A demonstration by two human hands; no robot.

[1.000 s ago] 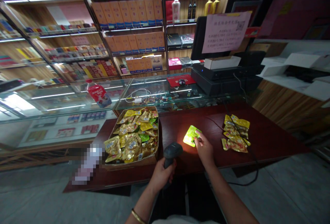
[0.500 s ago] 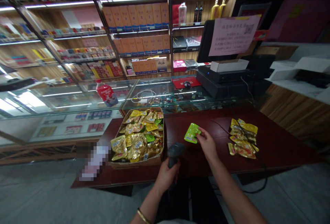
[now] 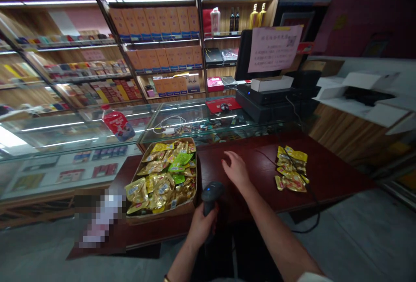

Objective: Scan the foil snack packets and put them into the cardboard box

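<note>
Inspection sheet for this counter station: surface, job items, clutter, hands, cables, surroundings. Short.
Surface: dark red-brown table, glossy.
Job items: open box heaped with gold, yellow and green packets; separate gold and yellow packets to the right; dark handheld scanner.
Clutter: blurred-out item at the table's left end, unidentifiable.
Hands: left hand grips the scanner; right hand empty, partly open, contact with the table unclear.
Cables: dark cable passes over the separate packets; white cable on the glass counter.
Surroundings: stocked shelves, monitor with paper sheet, red-labelled bottle.
</note>
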